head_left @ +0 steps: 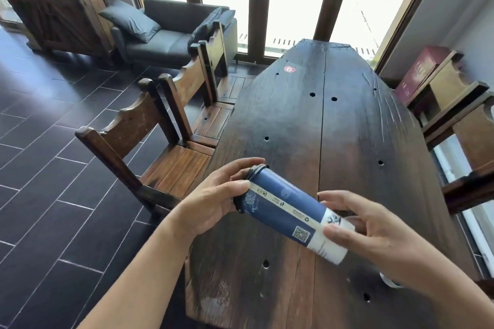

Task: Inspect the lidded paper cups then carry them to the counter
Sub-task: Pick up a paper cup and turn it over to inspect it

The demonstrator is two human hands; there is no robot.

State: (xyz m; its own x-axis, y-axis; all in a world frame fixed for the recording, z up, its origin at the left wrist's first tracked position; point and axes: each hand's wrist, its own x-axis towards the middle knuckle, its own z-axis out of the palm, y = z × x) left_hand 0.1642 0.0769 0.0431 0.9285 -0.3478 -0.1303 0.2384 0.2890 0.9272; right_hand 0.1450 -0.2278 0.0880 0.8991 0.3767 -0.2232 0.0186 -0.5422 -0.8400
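A tall blue-and-white paper cup (288, 211) is held on its side in the lower middle of the frame, above the near end of a long dark wooden table (320, 120). Its long axis runs on a slant. The dark lid (257, 168) points toward the upper left, and the white base end points toward the lower right. A pale seam strip with small print and a square code patch faces the camera.

The left hand (213, 205) grips the lid end, with the thumb lying across the cup's side just below the rim and the fingers curled round the top of the lid. The right hand (374, 232) holds the base end, with the thumb pressed on the white band and the fingers curved behind the bottom.

Below the right wrist, at the lower right, a small pale rounded object (389, 281) sits on the table, mostly hidden; what it is cannot be told.

A round red sticker (290, 69) marked 6 lies on the far part of the table. Wooden chairs (149, 141) stand along its left edge, and a dark sofa (165, 35) is at the upper left by the windows.
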